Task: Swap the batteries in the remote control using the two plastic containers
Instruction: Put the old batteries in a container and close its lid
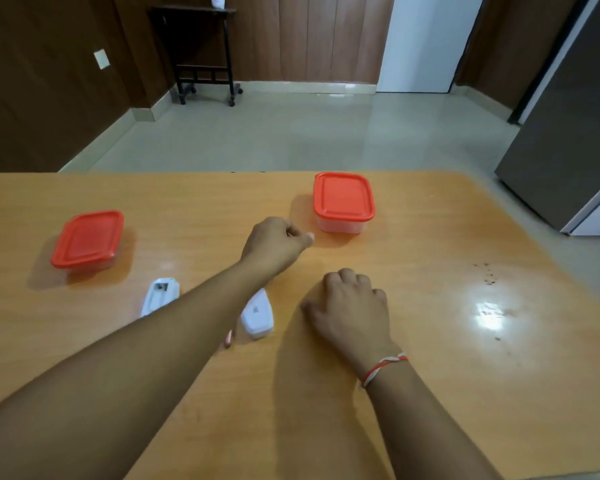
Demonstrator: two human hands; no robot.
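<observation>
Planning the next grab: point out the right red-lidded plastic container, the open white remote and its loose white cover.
Right red-lidded plastic container (343,199), head view, lid centre.
Open white remote (160,295), head view, battery bay.
Loose white cover (258,315), head view, middle.

Both my forearms are bare right up to where they leave the view, no sleeves on either one. My left hand (278,242) has nothing on it: no ring that I can see, no watch, a plain wrist. My right hand (349,306) is bare too, but there's a thin thread bracelet (383,368) at that wrist, red and white strands twisted together, sitting slightly slanted across it. Short, unpainted nail on the left thumb.
</observation>
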